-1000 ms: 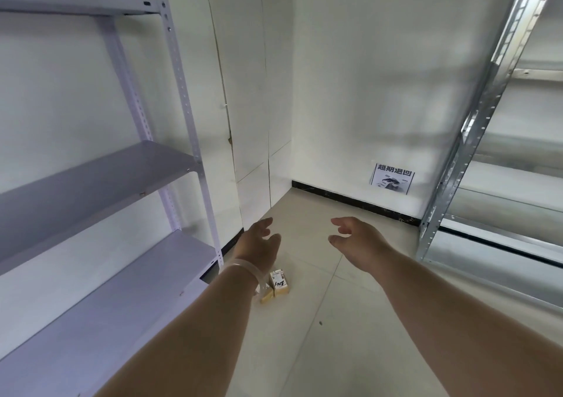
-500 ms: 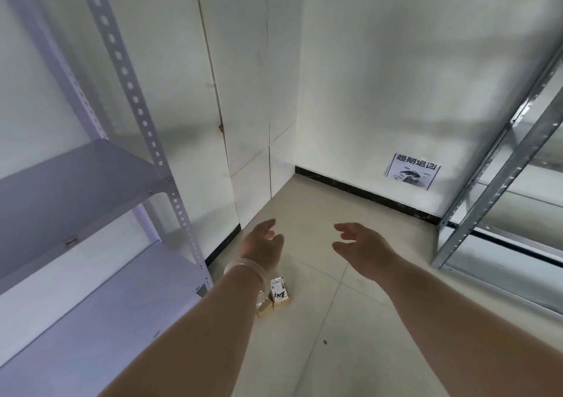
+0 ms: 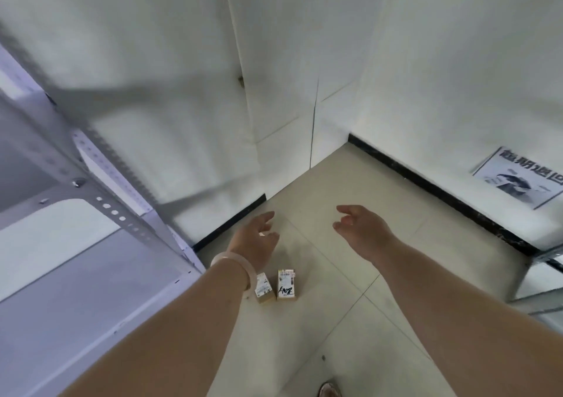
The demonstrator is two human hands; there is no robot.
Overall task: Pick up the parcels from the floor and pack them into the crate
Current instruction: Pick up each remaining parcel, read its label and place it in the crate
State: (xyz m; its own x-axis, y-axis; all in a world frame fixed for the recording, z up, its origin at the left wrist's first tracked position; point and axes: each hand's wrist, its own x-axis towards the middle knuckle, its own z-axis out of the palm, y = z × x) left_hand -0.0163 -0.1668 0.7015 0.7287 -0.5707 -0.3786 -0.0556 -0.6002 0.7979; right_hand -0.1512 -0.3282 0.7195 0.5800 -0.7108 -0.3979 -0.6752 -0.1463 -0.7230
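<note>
Two small parcels are sitting upright on the floor, side by side, almost touching. In view they're lying back from the left fingers (image 3: 268,217), towards the wrist, and well left of the right fingers (image 3: 343,212).
- left parcel (image 3: 263,290): brown cardboard box, white printed label on its face; the left wrist is partly covering it.
- right parcel (image 3: 286,285): same brown cardboard, rectangular, white barcode label with a black handwritten scrawl. Both are closed, contents not showing.

Left hand (image 3: 254,241) is hovering above the floor, fingers loosely spread and slightly bent, gripping nothing. A pale, smooth translucent bangle (image 3: 236,263) is sitting on that wrist.
Right hand (image 3: 364,229) is also hovering, fingers relaxed and gently curved, thumb apart, holding nothing. Neither hand is touching a parcel.

The floor (image 3: 350,311) is glossy beige tile with thin grout lines. Beyond both sets of fingertips a black baseboard (image 3: 426,180) is running along white walls. A printed paper sign (image 3: 522,177) is hanging low on the wall, right of the right fingers.

Left of the left fingers a pale metal rack (image 3: 91,290) with perforated angle posts and flat shelves is standing, blurred higher up. A grey metal rack (image 3: 545,277) is showing at the right edge. A shoe tip (image 3: 329,390) is poking in at the bottom.
</note>
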